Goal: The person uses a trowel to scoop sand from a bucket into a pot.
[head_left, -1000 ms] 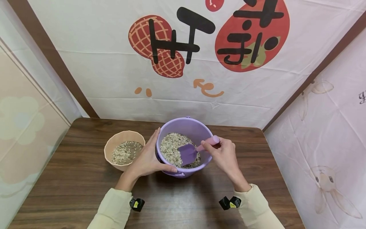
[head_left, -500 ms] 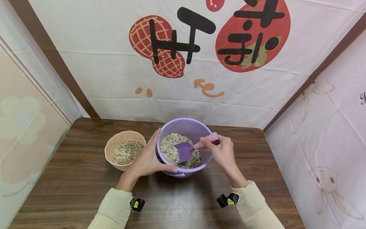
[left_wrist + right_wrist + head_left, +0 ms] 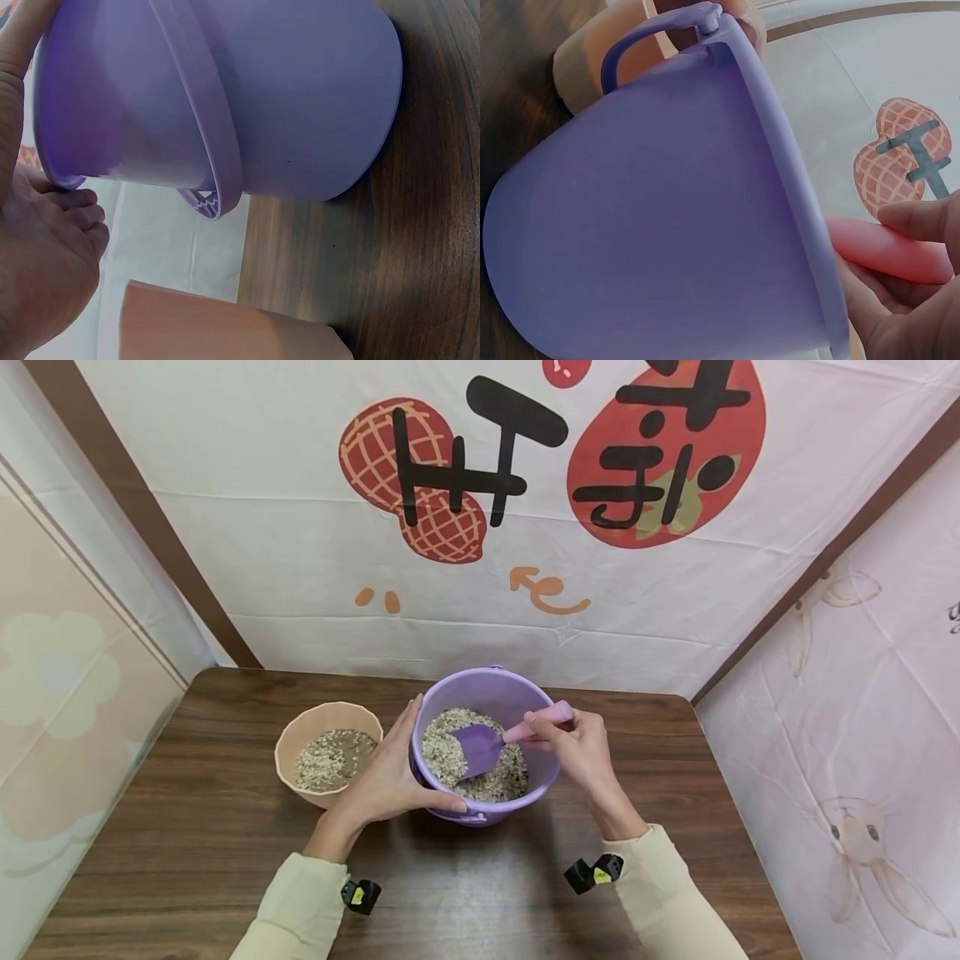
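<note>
A purple bucket stands upright on the table, with pale, speckled coarse grains in its bottom. My left hand grips its left side, the thumb lying over the near rim and the fingers along the outer wall. The right hand reaches in at the right rim and holds a toy shovel by its pink handle. The shovel's purple blade lies tilted against the grains, its front edge partly covered by them. In the right wrist view the bucket wall hides the blade.
Left of the bucket, close behind my left hand, stands a peach bowl with similar grains and a grey-brown patch. The bucket's handle hangs down its outer side. A printed cloth wall rises behind the wooden table.
My right hand has moved the shovel left and slightly away from me inside the bucket, the blade pushing into the grains. The left hand and bucket stay in place.
</note>
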Demonstrator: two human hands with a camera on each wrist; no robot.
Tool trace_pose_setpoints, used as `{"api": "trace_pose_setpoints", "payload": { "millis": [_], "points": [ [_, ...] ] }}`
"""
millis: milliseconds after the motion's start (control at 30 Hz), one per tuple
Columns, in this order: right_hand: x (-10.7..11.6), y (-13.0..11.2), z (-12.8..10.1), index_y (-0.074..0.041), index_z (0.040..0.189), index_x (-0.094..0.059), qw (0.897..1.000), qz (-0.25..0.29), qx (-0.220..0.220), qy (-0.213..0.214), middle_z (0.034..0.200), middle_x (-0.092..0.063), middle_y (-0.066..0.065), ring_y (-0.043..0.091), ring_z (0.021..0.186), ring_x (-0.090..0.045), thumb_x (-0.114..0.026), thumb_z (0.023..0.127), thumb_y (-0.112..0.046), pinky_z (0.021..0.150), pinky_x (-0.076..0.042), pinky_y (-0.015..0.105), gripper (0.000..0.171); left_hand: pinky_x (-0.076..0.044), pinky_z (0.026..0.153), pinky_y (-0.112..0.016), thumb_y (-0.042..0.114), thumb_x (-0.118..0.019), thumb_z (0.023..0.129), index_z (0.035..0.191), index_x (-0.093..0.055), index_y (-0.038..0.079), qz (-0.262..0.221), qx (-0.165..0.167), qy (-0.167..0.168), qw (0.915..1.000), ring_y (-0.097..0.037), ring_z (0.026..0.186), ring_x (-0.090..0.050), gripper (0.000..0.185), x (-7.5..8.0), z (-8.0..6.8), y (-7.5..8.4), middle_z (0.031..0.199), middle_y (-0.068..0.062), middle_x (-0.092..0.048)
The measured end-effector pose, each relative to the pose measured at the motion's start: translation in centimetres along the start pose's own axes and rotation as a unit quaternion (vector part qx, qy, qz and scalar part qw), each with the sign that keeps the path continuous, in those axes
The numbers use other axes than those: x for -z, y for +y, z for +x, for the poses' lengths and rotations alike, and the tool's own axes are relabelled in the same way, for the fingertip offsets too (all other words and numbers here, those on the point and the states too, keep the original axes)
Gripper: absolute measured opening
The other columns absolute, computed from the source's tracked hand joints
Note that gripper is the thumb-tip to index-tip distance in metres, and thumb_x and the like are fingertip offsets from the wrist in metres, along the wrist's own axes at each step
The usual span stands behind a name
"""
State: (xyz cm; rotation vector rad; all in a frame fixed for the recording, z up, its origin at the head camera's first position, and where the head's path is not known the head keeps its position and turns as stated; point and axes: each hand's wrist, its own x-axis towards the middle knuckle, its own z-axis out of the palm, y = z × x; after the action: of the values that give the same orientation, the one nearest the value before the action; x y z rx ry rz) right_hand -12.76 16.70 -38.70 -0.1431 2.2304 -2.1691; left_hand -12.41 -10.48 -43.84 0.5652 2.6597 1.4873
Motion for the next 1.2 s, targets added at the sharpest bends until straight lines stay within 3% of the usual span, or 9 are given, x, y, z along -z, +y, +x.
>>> {"api": "trace_pose_setpoints", "payload": {
  "millis": [267,467,700,867,1067,1200],
  "points": [
    [0.5,0.0,0.3,0.009,0.099,-0.072,0.997,0.065,-0.028,-0.003,0.092,-0.074,0.026,0.038,0.092,-0.073,-0.070,0.097,-0.010,0.091,-0.055,0.054,0.020,-0.025,0.118,-0.057,0.064,-0.097,0.046,0.165,-0.004,0.017,-0.001,-0.006,0.004,1.0000,-0.031,0.151,-0.021,0.158,0.1,0.1,0.2,0.168,-0.012,-0.013],
    [0.9,-0.1,0.3,0.012,0.099,-0.067,0.992,0.118,-0.049,0.015,0.094,-0.073,0.029,0.038,0.089,-0.074,-0.070,0.096,-0.007,0.088,-0.056,0.052,0.019,-0.025,0.118,-0.056,0.063,-0.097,0.047,0.165,-0.005,0.015,-0.003,-0.006,0.003,1.0000,-0.030,0.150,-0.022,0.157,0.0,0.2,0.2,0.168,-0.012,-0.014],
    [1.8,0.0,0.0,0.006,0.097,-0.070,0.987,0.150,-0.059,0.027,0.095,-0.074,0.025,0.037,0.094,-0.074,-0.068,0.098,-0.008,0.088,-0.057,0.048,0.015,-0.025,0.119,-0.056,0.062,-0.098,0.046,0.165,-0.005,0.015,0.000,-0.005,0.004,1.0000,-0.029,0.150,-0.023,0.157,0.0,0.2,0.3,0.168,-0.012,-0.015],
    [2.5,0.2,-0.3,0.011,0.105,-0.069,0.985,0.163,-0.051,0.009,0.099,-0.072,0.028,0.040,0.101,-0.071,-0.063,0.102,-0.010,0.093,-0.055,0.050,0.022,-0.024,0.118,-0.057,0.060,-0.099,0.046,0.165,-0.005,0.013,-0.002,-0.005,0.004,1.0000,-0.032,0.150,-0.023,0.158,0.1,0.1,0.5,0.168,-0.014,-0.014],
    [3.1,0.2,-1.0,0.008,0.104,-0.074,0.984,0.171,-0.039,0.013,0.102,-0.072,0.029,0.040,0.103,-0.070,-0.070,0.098,-0.019,0.094,-0.054,0.050,0.028,-0.025,0.118,-0.057,0.061,-0.098,0.046,0.165,-0.005,0.014,-0.001,0.001,0.001,1.0000,-0.032,0.150,-0.023,0.158,0.1,0.0,0.4,0.168,-0.012,-0.014],
    [3.4,0.4,-1.4,0.013,0.108,-0.072,0.984,0.174,-0.034,0.017,0.102,-0.071,0.029,0.040,0.104,-0.070,-0.069,0.098,-0.019,0.094,-0.053,0.051,0.033,-0.024,0.118,-0.057,0.063,-0.097,0.046,0.165,-0.004,0.016,0.003,0.006,0.000,1.0000,-0.031,0.151,-0.021,0.158,0.1,-0.1,0.4,0.168,-0.011,-0.012]
  ]
}}
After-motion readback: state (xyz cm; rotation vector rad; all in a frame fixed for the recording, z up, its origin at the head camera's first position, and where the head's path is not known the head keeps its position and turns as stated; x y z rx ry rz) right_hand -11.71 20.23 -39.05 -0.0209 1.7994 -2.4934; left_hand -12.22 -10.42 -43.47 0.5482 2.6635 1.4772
